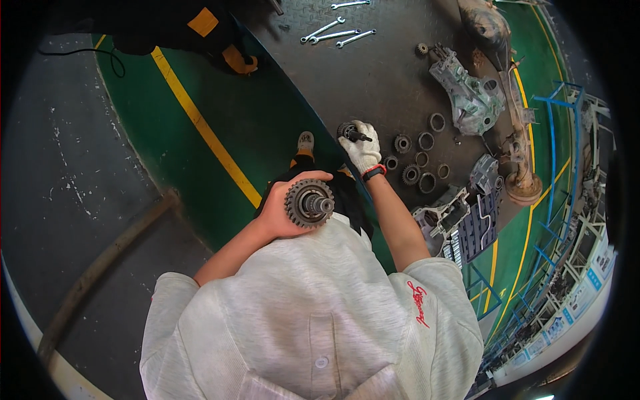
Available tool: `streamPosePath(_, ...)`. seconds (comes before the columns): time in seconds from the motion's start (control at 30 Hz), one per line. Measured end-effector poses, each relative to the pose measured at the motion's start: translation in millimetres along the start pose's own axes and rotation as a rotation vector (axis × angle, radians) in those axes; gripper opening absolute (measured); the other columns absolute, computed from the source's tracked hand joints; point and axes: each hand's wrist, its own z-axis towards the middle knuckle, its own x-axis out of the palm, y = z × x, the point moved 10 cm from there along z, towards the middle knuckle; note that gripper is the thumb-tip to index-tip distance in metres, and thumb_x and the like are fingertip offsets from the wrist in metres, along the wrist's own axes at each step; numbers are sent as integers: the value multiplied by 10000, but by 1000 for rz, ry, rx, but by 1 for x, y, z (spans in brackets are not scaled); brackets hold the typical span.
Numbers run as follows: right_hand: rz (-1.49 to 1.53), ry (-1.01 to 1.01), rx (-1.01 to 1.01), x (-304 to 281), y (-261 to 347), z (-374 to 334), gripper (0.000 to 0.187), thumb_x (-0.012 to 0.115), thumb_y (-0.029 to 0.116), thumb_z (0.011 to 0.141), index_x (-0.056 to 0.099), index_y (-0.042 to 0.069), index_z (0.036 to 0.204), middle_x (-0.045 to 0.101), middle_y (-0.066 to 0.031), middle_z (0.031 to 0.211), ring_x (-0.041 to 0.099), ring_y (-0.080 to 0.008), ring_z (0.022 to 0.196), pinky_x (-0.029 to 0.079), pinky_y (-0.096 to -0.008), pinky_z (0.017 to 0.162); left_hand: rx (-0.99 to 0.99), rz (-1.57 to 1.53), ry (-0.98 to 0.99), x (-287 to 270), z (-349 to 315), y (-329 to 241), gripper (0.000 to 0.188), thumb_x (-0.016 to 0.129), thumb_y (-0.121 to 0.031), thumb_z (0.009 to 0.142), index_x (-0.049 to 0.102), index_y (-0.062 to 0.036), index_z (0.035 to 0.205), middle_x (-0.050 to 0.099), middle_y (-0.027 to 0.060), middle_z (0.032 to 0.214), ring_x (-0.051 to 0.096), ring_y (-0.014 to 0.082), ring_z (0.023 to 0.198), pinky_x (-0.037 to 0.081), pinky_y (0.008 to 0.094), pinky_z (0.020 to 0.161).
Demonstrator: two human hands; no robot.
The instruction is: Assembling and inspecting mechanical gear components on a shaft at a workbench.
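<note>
A toothed grey steel gear shaft was gripped in the bare left hand; a small dark gear was clasped by the white-gloved right hand, best kept square above the metal floor.

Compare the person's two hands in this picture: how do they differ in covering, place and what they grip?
The left hand is bare; the right hand wears a white work glove with a dark wristband. The left hand is close to the chest, while the right hand is stretched out over the dark metal table. The left hand grips a large gear shaft; the right hand grips a smaller dark gear part. Both are closed around metal parts.
</note>
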Motion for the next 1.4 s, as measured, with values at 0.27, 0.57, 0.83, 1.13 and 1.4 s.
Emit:
streamPosePath(0.27,170,23,91,-12,-14,-7,596,855,352,784,703,70,1286,684,-198,1301,643,-396,1234,527,-477,1063,-61,-25,-26,-2,0,13,670,910,-80,699,671,1,1320,772,92,1134,751,154,981,583,315,940)
streamPosePath(0.57,131,17,43,-8,-10,-5,587,844,308,790,679,84,1307,654,-186,1324,619,-404,1241,516,-477,1074,-81,31,-94,-10,0,10,647,900,-73,733,662,-8,1331,778,70,1075,741,136,963,582,310,934)
streamPosePath(0.83,-75,-65,-88,4,14,6,591,839,301,774,650,123,1305,643,-157,1318,597,-395,1241,512,-493,1054,-94,18,-111,-15,-5,14,648,905,-72,735,659,-10,1331,779,64,1067,736,128,967,579,304,939)
streamPosePath(1.13,-79,121,36,30,-2,11,697,858,311,788,581,140,1404,630,-152,1346,580,-386,1298,509,-477,1095,-122,8,-147,-24,-9,25,641,901,-63,734,660,-20,1326,775,59,1060,729,124,966,577,306,945)
streamPosePath(1.4,-120,-8,-51,43,-11,20,601,878,298,772,647,62,1275,674,-165,1243,640,-354,1192,531,-458,1033,-164,10,-187,-33,-20,36,635,898,-60,738,659,-34,1326,769,49,1044,716,115,963,573,297,942)
